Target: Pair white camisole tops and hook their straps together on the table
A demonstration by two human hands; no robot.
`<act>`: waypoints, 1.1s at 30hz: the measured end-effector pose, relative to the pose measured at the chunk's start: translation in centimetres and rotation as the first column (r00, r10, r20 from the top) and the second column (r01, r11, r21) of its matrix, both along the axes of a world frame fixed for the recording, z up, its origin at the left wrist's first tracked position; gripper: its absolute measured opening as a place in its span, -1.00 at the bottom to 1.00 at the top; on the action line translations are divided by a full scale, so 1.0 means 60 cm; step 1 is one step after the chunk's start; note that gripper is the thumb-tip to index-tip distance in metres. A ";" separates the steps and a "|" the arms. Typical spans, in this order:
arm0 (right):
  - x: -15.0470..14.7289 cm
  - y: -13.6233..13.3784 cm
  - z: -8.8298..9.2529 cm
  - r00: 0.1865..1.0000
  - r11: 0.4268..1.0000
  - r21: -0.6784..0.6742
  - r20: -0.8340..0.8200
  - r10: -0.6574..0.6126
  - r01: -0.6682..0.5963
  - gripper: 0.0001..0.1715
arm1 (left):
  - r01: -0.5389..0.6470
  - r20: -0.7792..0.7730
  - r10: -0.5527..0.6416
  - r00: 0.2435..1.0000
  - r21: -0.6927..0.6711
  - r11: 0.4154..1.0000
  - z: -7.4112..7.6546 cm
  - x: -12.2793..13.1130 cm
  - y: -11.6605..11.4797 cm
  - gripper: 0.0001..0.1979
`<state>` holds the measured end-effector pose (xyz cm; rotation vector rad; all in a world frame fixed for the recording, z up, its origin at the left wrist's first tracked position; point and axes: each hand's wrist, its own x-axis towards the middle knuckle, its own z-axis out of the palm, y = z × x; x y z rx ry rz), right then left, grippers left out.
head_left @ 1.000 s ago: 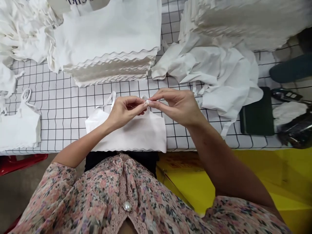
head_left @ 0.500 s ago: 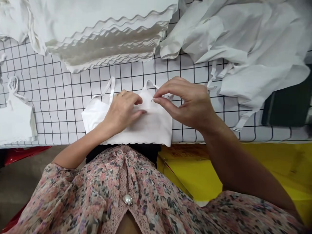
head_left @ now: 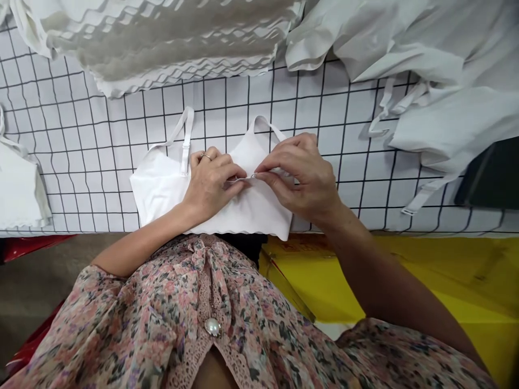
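Note:
A white bra lies on the table at its near edge, its wavy hem towards me. My left hand, a ring on one finger, is closed in a pinch on a thin edge of the bra's fabric near the middle. Right beside it, my right hand pinches the small clear hook at the end of a strap. Hook and fabric edge meet between my fingertips; whether they are joined I cannot tell. The left strap with its slider stands up in a loop, and the right strap curves behind my right hand.
A stack of white wavy-edged garments fills the far side of the checked tablecloth. Loose white bras are heaped at the right, beside a dark flat object. Another white piece lies far left. Something yellow stands below the table.
My right hand has brought the hook down to my left fingertips, which have closed from a gap into a pinch on the fabric edge. The view has shifted slightly.

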<state>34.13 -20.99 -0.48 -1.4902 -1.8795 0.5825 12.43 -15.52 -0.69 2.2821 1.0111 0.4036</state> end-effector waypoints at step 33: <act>0.001 0.002 0.003 0.998 0.992 -0.112 -0.035 0.052 -0.056 -0.70 | 0.015 0.043 -0.016 0.999 0.020 1.000 -0.018 0.013 -0.004 -0.86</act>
